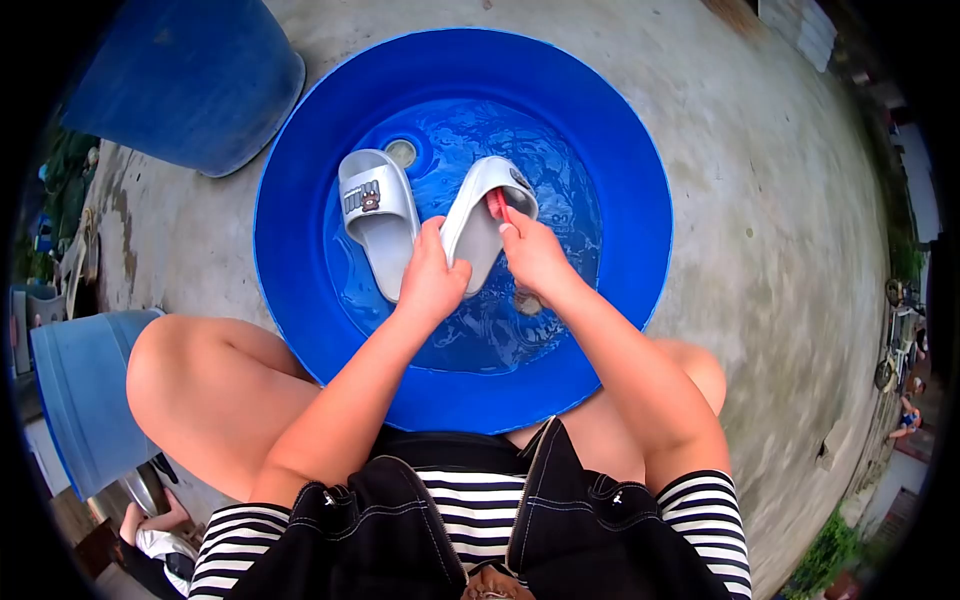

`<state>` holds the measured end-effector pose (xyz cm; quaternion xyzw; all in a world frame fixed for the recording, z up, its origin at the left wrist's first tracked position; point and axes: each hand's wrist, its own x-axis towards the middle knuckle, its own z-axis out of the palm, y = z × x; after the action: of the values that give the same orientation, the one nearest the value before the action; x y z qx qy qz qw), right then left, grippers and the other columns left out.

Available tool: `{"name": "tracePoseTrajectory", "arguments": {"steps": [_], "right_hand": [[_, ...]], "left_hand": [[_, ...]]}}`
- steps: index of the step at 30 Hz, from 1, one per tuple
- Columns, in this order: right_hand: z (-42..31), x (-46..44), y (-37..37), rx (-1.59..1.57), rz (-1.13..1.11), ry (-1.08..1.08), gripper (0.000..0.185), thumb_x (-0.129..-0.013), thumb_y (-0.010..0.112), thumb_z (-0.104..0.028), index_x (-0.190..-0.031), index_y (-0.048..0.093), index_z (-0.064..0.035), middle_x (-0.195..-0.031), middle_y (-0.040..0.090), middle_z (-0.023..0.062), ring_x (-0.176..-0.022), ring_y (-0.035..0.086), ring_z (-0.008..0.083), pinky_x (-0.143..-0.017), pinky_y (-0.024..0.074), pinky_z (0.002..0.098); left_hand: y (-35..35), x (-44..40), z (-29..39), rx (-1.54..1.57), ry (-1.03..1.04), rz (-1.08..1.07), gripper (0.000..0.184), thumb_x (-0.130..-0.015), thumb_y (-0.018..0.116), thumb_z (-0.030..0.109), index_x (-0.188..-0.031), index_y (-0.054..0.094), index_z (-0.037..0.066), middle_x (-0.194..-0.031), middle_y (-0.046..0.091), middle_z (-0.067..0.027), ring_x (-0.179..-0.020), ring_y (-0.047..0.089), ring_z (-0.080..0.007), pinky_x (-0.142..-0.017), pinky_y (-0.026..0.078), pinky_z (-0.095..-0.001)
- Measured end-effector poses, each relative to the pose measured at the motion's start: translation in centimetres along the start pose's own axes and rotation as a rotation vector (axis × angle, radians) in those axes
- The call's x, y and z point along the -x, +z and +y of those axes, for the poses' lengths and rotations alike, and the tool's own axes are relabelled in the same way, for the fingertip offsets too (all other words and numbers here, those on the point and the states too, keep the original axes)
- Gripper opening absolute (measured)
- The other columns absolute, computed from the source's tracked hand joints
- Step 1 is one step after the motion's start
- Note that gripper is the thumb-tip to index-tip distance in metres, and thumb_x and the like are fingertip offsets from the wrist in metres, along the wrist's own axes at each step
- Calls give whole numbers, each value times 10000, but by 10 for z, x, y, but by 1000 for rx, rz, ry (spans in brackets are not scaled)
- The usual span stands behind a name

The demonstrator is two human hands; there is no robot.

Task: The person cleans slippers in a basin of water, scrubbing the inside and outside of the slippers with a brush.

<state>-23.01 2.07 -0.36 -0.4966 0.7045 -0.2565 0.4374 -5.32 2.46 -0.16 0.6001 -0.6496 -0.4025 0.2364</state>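
My left hand [432,272] is closed round the side of a light grey slide sandal [478,225], tilted above the water. In my right hand [533,250] is a red brush [499,204], its head pushed in under the sandal's strap. Left of it, a matching slide sandal [382,215] with a small bear badge on its strap lies in the blue tub [632,220]. Shallow rippling water [470,125] covers the tub's floor. A pale round plug [401,153] shows behind the left sandal. Near my right wrist, a small brownish thing in the water is too unclear to name.
A large blue barrel [190,90] stands on the concrete ground [760,250] at the upper left. Beside my left knee is a lighter blue bucket [95,390]. A person [165,540] sits at the lower left. Parked motorbikes [893,345] line the far right.
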Motion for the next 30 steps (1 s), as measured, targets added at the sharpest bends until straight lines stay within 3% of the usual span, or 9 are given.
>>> {"name": "tracePoseTrajectory", "arguments": {"steps": [3,6,7,13,19,21,25,26,30], "right_hand": [[-4,18,14,109,21,-203,419,-1022,452,-218,-1340,574,26,-1119,681,313,-1064,662,460,-943,510,516],[13,-16,-8,287,137,-5,384,-1027,442,-218,-1266,598,39,-1040,702,297,-987,672,482,-907,522,533],[17,-25,-18,81,45,215,389,-1032,435,-228,-1245,601,52,-1045,698,305,-994,668,481,-913,518,537],[-19,32,10,245,-66,-132,521,-1021,454,-225,-1470,458,39,-1086,672,342,-1051,655,476,-965,495,528],[2,-17,-25,221,27,137,366,-1027,446,-221,-1192,644,40,-1061,693,303,-1012,669,465,-913,522,536],[-1,-5,-12,308,20,-12,452,-1022,463,-253,-1325,563,67,-1036,698,316,-1008,677,467,-938,522,522],[-41,40,-8,384,-299,-21,739,-1001,549,-298,-1562,236,68,-1366,529,351,-1226,585,462,-1040,476,508],[-39,47,-3,355,-286,16,828,-978,630,-312,-1592,190,27,-1304,539,272,-1202,589,424,-1029,475,464],[-57,75,-27,493,-246,-129,700,-964,613,-208,-1545,305,34,-1217,556,283,-1119,635,411,-951,521,469]], "left_hand": [[-8,-5,-3,-59,6,-7,666,-823,626,98,-1427,365,3,-1354,522,-289,-1167,587,-477,-979,495,-506],[5,19,31,-77,134,-139,696,-819,592,91,-1464,338,32,-1358,511,-314,-1250,531,-497,-1041,450,-496],[7,24,39,-60,162,-202,697,-821,582,94,-1468,331,28,-1371,497,-326,-1258,530,-492,-1050,443,-491],[-19,-11,4,-37,-68,-30,641,-823,633,113,-1395,380,-29,-1322,546,-311,-1186,576,-490,-989,487,-499],[4,19,33,-25,171,-194,670,-828,604,137,-1428,346,-14,-1379,499,-332,-1190,563,-514,-1013,473,-509],[-4,14,31,-36,8,-110,655,-824,605,131,-1426,385,-3,-1265,577,-331,-1158,592,-490,-997,476,-476],[-18,-23,-10,304,-286,15,595,-858,608,135,-1400,455,-59,-1162,649,-219,-1005,659,-256,-854,531,-358],[-17,-23,-10,299,-287,7,595,-858,608,135,-1400,455,-59,-1162,649,-219,-1005,659,-256,-854,531,-358],[-28,-25,8,307,-352,22,591,-852,624,174,-1370,492,-80,-1200,657,-247,-1054,673,-298,-902,526,-374]]}}
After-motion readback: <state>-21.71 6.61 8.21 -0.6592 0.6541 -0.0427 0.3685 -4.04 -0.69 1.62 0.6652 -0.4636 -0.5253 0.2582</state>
